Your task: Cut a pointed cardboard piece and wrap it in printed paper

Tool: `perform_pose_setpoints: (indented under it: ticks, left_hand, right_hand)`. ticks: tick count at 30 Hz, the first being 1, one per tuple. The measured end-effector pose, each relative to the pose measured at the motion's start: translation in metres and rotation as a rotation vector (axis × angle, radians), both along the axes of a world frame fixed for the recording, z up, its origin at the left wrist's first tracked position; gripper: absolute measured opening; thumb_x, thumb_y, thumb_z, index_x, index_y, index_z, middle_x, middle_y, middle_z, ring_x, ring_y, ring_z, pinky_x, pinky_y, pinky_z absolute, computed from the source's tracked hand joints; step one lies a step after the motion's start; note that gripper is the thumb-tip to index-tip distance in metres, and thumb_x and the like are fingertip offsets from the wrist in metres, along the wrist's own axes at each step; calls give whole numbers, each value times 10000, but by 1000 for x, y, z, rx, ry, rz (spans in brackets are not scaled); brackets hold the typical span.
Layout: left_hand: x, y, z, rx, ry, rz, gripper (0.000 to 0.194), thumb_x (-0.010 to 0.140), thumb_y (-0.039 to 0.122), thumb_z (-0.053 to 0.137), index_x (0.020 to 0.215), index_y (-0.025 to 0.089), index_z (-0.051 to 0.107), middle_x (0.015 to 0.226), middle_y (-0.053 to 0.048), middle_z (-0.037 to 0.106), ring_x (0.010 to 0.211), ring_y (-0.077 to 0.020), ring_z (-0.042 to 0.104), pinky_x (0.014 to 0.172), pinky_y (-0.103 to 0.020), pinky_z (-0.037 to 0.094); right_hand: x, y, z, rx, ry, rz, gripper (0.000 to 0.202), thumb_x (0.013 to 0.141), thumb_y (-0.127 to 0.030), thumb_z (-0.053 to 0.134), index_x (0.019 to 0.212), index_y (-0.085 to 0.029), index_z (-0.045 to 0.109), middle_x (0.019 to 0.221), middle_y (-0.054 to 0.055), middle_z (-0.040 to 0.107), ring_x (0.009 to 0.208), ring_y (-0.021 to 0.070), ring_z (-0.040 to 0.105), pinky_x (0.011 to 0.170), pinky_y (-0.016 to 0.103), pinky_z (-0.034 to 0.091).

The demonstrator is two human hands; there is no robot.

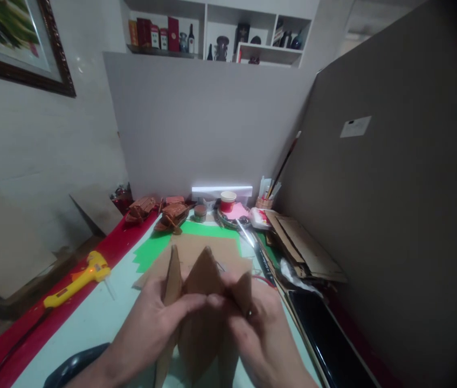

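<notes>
Between my two hands stands a folded cardboard piece (202, 339) with several pointed tips, held upright close to me. My left hand (158, 323) grips its left side, the thumb lying across the middle panel. On the other side, my right hand (258, 328) pinches the right panel, its thumb close to the left thumb. Most fingers are hidden behind the cardboard. Beyond the hands, a flat brown cardboard sheet (196, 247) lies over green paper (147, 253).
A yellow glue gun (78, 277) lies at the left on a red cloth (22, 345). Two brown model boats (172, 215) stand at the back. To the right are stacked cardboard pieces (313, 248) and a black phone-like slab (325, 334). A grey partition (394, 188) rises beside them.
</notes>
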State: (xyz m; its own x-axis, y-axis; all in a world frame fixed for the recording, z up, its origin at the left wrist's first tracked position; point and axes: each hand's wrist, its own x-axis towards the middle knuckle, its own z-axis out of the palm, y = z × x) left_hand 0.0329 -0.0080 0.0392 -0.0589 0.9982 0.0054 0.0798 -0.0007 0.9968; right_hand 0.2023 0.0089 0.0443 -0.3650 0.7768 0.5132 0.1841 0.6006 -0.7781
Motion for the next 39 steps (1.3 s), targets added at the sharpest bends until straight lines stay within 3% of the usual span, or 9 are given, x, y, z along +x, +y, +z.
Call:
perform_pose_setpoints:
  ticks: [5, 10, 16, 24, 29, 32, 34, 35, 39]
  left_hand:
    - [4, 3, -4, 8, 20, 44, 172, 703, 324, 812, 841, 225, 790, 888, -47, 812, 908, -296, 727, 820, -320, 558]
    - [-1, 4, -4, -2, 40, 14, 305, 693, 315, 817, 980, 218, 787, 956, -92, 806, 917, -348, 727, 773, -386, 580]
    - [-6, -2, -1, 22, 99, -4, 232, 732, 376, 780, 922, 243, 794, 897, -61, 788, 885, -320, 705, 742, -331, 561]
    - [-5, -5, -4, 143, 170, 13, 134, 814, 406, 701, 783, 303, 781, 737, 14, 727, 719, -222, 618, 681, -236, 493]
    - [-9, 2, -6, 88, 41, -38, 169, 807, 394, 735, 891, 259, 789, 884, -17, 771, 830, -225, 641, 831, -250, 491]
    - [-13, 0, -5, 3, -152, -130, 193, 802, 384, 752, 950, 260, 741, 830, 1, 768, 721, -179, 676, 824, -274, 536]
    - [-15, -1, -5, -81, -305, -218, 240, 768, 463, 760, 862, 251, 700, 621, 21, 720, 488, -161, 639, 618, -301, 580]
    - [-15, -1, -4, -123, -371, -265, 297, 743, 520, 758, 804, 240, 679, 522, 25, 675, 391, -165, 602, 484, -299, 553]
    - [-5, 21, -6, -189, -556, -338, 416, 654, 596, 797, 837, 234, 704, 575, -24, 703, 455, -261, 672, 346, -311, 471]
  right_hand:
    - [-2, 2, -16, -49, 11, -17, 167, 830, -101, 492, 686, -184, 483, 684, -9, 500, 650, 150, 465, 617, 265, 338]
    - [2, 7, 2, -228, 59, 17, 84, 864, -194, 598, 883, -171, 676, 851, 32, 659, 817, 202, 620, 726, 283, 454]
    - [-2, 6, 15, -393, 224, 205, 264, 855, -176, 549, 982, -209, 779, 858, 28, 741, 835, 217, 690, 764, 308, 541]
    - [-16, 2, -3, 18, 227, -42, 281, 905, -115, 569, 932, -279, 795, 755, -14, 706, 711, 162, 609, 701, 288, 441]
    - [-18, 1, 1, -27, 125, -51, 238, 893, -132, 589, 1002, -236, 773, 831, 23, 730, 775, 209, 627, 726, 344, 452]
    - [-3, 3, 4, -312, 115, 161, 430, 854, -342, 726, 1276, -300, 656, 1143, 33, 708, 1040, 249, 637, 887, 383, 492]
    - [6, 7, 3, -436, 321, 480, 632, 836, -565, 694, 1381, -268, 574, 1361, 68, 599, 1188, 280, 582, 1026, 414, 448]
    - [9, 9, 3, -457, 401, 516, 672, 868, -618, 624, 1419, -244, 536, 1408, 89, 562, 1286, 303, 511, 1085, 442, 394]
    - [0, 10, 7, -658, 353, 609, 607, 815, -399, 770, 1377, -267, 578, 1351, 55, 603, 1250, 264, 537, 1085, 404, 379]
